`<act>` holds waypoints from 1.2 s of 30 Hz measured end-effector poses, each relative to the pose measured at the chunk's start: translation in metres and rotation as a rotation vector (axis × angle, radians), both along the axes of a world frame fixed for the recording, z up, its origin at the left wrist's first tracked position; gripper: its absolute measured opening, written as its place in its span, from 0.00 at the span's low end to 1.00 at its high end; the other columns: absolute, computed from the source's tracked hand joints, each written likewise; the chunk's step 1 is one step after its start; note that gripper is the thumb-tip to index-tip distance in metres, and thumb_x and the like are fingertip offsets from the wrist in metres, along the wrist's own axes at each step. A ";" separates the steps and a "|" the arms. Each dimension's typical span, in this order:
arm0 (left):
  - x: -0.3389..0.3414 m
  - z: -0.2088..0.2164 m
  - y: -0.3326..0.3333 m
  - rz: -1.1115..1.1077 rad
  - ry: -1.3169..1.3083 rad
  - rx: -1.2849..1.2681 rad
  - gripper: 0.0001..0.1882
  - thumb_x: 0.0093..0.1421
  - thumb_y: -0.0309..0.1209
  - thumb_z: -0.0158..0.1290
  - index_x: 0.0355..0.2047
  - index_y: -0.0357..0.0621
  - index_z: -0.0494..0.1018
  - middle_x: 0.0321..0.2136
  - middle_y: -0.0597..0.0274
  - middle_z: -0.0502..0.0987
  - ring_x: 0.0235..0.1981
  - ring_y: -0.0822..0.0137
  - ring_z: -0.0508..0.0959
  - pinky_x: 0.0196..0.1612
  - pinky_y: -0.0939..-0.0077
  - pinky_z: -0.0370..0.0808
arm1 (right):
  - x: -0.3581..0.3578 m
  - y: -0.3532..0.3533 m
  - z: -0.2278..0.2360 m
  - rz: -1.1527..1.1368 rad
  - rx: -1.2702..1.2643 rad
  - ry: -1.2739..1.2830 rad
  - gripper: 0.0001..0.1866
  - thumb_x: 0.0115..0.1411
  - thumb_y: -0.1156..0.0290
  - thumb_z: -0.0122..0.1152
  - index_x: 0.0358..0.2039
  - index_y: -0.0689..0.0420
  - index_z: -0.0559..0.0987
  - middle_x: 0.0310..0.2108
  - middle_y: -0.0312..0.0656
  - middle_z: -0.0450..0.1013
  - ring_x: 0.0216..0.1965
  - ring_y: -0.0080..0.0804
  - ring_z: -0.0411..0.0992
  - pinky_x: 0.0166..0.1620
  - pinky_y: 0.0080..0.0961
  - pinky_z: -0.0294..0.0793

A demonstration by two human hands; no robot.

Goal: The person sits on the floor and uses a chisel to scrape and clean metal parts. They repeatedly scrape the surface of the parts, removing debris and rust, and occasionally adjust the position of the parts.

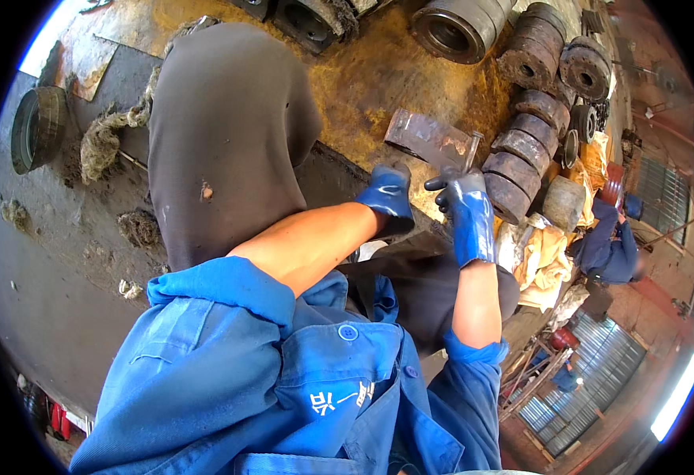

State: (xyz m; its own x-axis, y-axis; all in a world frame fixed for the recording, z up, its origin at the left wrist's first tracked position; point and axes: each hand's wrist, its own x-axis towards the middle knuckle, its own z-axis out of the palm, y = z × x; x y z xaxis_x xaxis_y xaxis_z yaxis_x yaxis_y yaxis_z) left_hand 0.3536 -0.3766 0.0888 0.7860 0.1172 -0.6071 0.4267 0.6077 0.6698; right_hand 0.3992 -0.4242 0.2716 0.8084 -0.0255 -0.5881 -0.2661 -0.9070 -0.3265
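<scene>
Near the centre of the frame, the left hand (pixel 388 198) presses on the dark edge of the rusty table (pixel 378 79) — its fingers are together. The right hand (pixel 465 202) closes its fingers around a thin metal rod (pixel 470 152), which stands against a flat steel plate (pixel 426 138). Beside them, a row of steel rings (pixel 521 150) waits untouched — the work looks only begun.
</scene>
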 end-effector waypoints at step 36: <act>0.028 0.013 0.011 0.087 0.239 -1.034 0.18 0.73 0.46 0.46 0.36 0.45 0.73 0.26 0.55 0.75 0.24 0.54 0.77 0.30 0.58 0.78 | -0.018 -0.001 -0.044 -0.360 0.274 -0.164 0.17 0.68 0.68 0.59 0.54 0.60 0.78 0.27 0.39 0.79 0.19 0.22 0.72 0.22 0.21 0.70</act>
